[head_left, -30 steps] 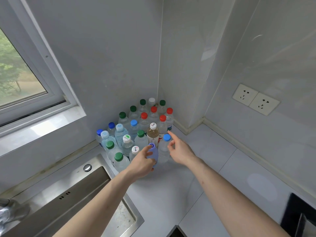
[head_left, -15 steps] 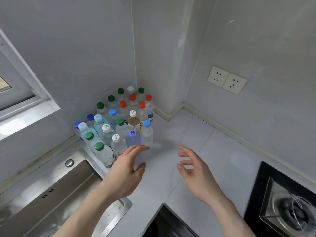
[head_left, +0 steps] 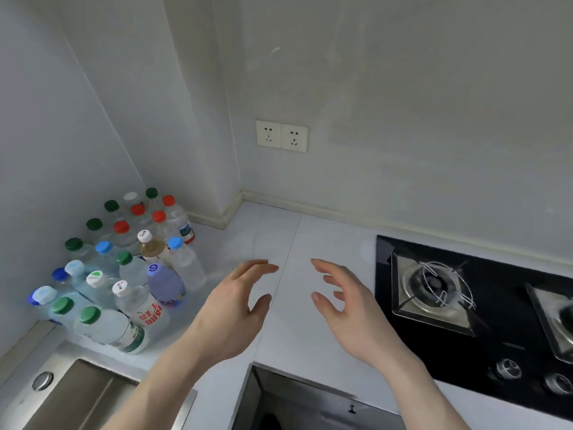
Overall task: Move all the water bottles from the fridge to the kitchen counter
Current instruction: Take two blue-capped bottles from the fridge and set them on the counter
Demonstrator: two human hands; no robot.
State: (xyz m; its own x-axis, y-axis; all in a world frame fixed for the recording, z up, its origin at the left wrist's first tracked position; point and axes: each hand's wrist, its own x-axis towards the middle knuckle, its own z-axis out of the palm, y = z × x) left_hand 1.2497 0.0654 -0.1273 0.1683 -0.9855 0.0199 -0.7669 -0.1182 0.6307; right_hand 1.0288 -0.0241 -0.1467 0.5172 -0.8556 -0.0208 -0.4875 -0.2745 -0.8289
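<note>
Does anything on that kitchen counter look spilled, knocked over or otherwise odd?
Nothing stands out. The water bottles stand upright, capped and packed together in the counter corner, with no spill visible. Both the left hand and right hand hover empty.

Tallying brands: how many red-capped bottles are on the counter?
4, all at the back of the cluster near the corner: red-capped clear plastic bottles. More may be hidden.

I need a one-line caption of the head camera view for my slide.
Both empty hands, left and right, hover open above the counter beside the cluster of bottles standing in the corner.
</note>
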